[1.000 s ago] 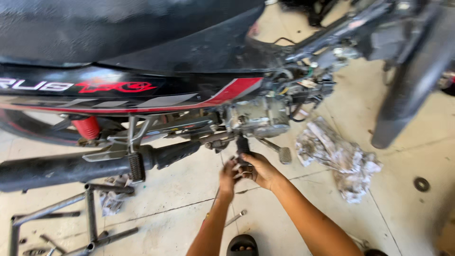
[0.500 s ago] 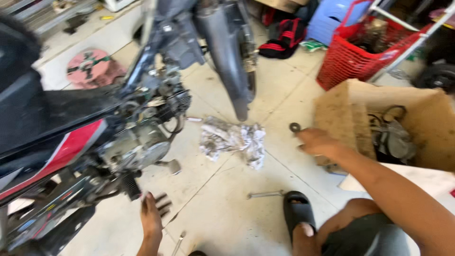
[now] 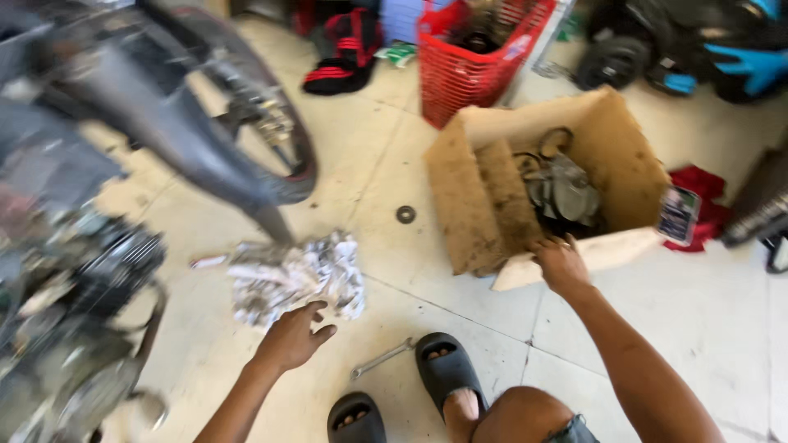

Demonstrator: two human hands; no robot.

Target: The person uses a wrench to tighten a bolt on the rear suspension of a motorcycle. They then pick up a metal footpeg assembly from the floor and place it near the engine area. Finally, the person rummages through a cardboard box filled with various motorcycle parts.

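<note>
the right hand (image 3: 561, 264) reaches out at about 1 o'clock from the person's knees, arm stretched nearly straight, palm down, over the front lip of an open cardboard box (image 3: 484, 205). its fingers curl forward and lie close together at the box's edge; whether they pinch the flap or only rest on it cannot be told. inside the box, just past the fingertips at 12 o'clock, lies a grey engine part (image 3: 565, 193) with black hoses looped about it.

the left hand (image 3: 291, 338) is held out at about 11 o'clock, forearm rising from the bottom edge, palm down, fingers loosely spread and a little bent, the thumb apart. its fingertips are at the near edge of a crumpled grey rag (image 3: 295, 277) on the tiled floor, probably touching it, though the blur leaves this unsure.

between the 2 arms, a wrench (image 3: 382, 359) lies on the floor beside 2 black sandals (image 3: 447, 369). a washer (image 3: 405, 215) lies at 12 o'clock, well apart from both hands. a motorcycle (image 3: 123, 205) stands blurred at 9 o'clock, and a red basket (image 3: 476, 57) stands beyond the box.
</note>
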